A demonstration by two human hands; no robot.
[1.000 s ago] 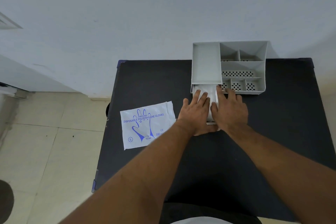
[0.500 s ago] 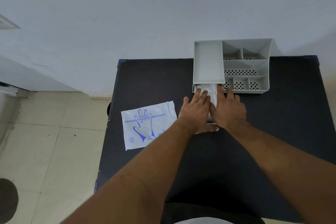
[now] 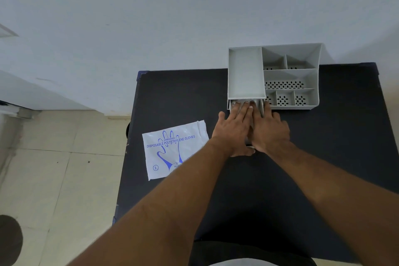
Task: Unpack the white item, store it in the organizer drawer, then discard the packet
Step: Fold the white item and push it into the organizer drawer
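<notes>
While you pressed the white item [image 3: 257, 102] into the drawer [image 3: 262, 107], pulled out at the organizer's [image 3: 313, 75] near left, your left hand [image 3: 232, 134] and right hand [image 3: 268, 131] lay flat side by side, fingers straight, likely flattening it so the drawer could shut. The packet [image 3: 172, 151] lay on the desk [image 3: 172, 97], left of your hands, awaiting discard.

A black worktop [image 3: 323, 157] spreads under and around the fingers [image 3: 238, 108], its far edge meeting a pale wall [image 3: 151, 17] beyond them. Well left of the fingers lies a beige tiled floor [image 3: 54, 168], with 1 dark round shape [image 3: 8, 239] nearer and farther left, cut by the frame.
</notes>
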